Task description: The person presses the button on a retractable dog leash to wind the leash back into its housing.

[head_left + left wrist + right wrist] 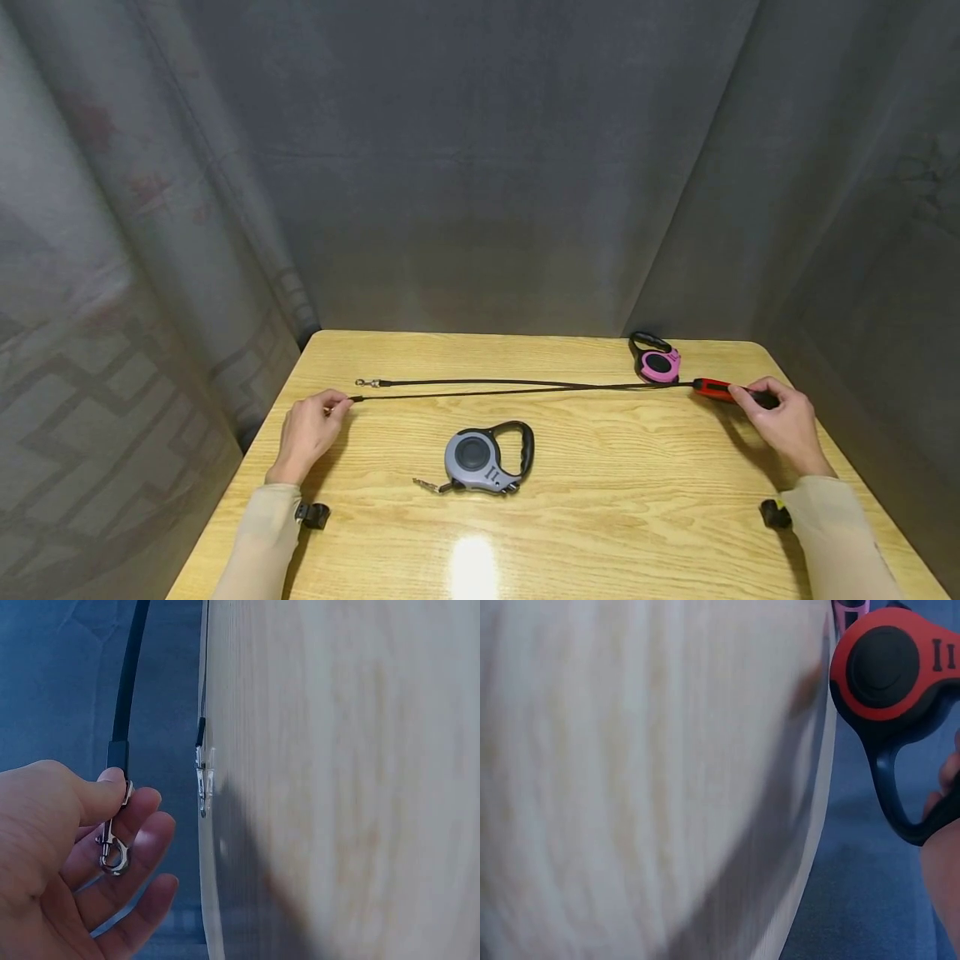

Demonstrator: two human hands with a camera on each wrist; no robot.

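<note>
Wooden table (600, 517), grey curtain backdrop. Left hand (309, 432) pinches the metal snap clip (112, 851) between thumb and fingers at the end of a black leash cord (525, 389), stretched taut across the table. A second cord (495, 382) runs just beside it. Grey retractable leash (486, 458) lies mid-table. Pink retractable leash (657, 358) sits at the far right. Right hand (780, 421) grips the red retractable leash (889, 671) by its handle.

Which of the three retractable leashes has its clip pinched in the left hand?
The red leash, held by the right hand; the left hand pinches its clip. The pink leash has cord out too, clip free; the grey leash is retracted.
</note>
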